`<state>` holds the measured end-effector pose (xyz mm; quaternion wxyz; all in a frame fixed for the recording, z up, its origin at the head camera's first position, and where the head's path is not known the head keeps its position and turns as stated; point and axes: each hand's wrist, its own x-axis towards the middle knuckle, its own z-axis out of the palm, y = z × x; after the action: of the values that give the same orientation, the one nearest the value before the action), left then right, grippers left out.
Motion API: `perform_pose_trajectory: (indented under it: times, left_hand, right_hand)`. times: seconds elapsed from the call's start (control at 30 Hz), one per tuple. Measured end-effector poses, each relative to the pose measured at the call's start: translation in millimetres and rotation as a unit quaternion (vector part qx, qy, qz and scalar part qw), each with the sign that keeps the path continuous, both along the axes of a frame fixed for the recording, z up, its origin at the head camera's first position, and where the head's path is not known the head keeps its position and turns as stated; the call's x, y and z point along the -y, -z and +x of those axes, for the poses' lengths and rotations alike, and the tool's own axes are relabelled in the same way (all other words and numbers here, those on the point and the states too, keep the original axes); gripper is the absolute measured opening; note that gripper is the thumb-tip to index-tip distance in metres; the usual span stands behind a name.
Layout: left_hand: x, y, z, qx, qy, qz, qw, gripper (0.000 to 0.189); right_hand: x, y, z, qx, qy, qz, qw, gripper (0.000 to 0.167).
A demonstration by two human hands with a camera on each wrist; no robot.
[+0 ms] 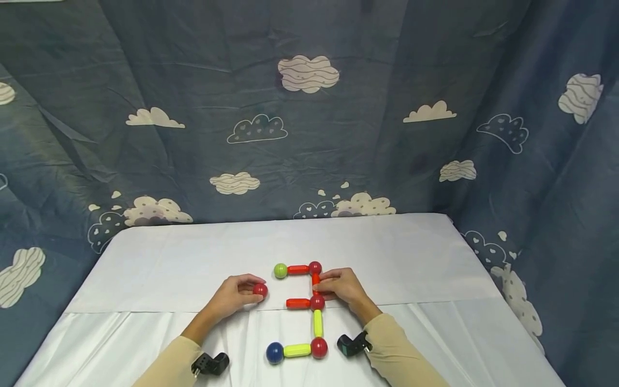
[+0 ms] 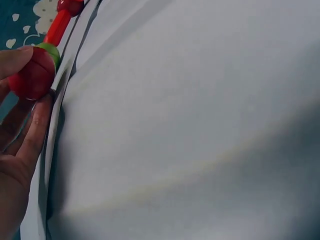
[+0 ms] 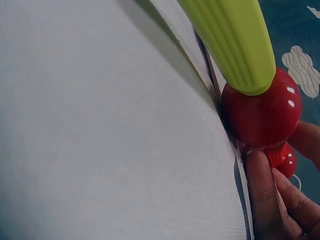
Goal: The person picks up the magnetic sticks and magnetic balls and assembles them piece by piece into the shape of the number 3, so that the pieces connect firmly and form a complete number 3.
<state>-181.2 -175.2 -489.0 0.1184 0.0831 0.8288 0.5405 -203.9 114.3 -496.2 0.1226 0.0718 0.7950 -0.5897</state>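
Observation:
My left hand (image 1: 235,293) pinches a red ball (image 1: 260,291) between thumb and fingers, left of a ball-and-rod structure. In the left wrist view that red ball (image 2: 34,75) sits between the thumb and fingertips. My right hand (image 1: 344,287) holds the upright red rod (image 1: 316,283) on the structure's right side. This rod joins an upper red ball (image 1: 315,267) to a middle red ball (image 1: 317,302). From the middle ball a red rod (image 1: 297,303) points left with a bare end. A yellow-green rod (image 3: 235,45) meets the red ball (image 3: 262,110) in the right wrist view.
At the structure's top left is a green ball (image 1: 280,270) on a red rod (image 1: 297,269). Its lower part has a blue ball (image 1: 275,353), a yellow-green rod (image 1: 297,350) and a red ball (image 1: 319,348). A white cloth (image 1: 411,258) covers the table before a dark curtain (image 1: 193,75).

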Motion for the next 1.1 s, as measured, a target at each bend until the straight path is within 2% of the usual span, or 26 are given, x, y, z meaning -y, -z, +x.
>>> perform_pose_trajectory:
  times: [0.13, 0.23, 0.5, 0.9, 1.1]
  left_hand:
    - [-5.6, -0.5, 0.9, -0.002, 0.028, 0.006, 0.9996, 0.038]
    - [-9.0, 0.0, 2.7, 0.001, 0.040, 0.020, 0.9990, 0.039]
    - [-16.8, -0.2, 6.1, -0.005, 0.060, 0.029, 0.9978, 0.040]
    - [-29.0, -0.2, 10.6, -0.016, 0.057, 0.017, 0.9981, 0.037]
    - [-33.1, -0.6, 11.7, -0.014, 0.053, -0.001, 0.9985, 0.036]
  right_hand:
    - [-1.3, -1.2, 0.2, 0.006, -0.003, -0.017, 0.9998, 0.032]
    - [-1.7, -2.2, 0.7, 0.005, -0.006, -0.009, 0.9999, 0.032]
    - [-1.5, -3.4, 0.8, 0.010, -0.001, -0.011, 0.9999, 0.032]
    - [-0.5, -2.2, 1.7, 0.005, -0.001, 0.011, 0.9999, 0.031]
    - [-1.3, -1.1, 1.8, 0.007, -0.003, -0.005, 1.0000, 0.031]
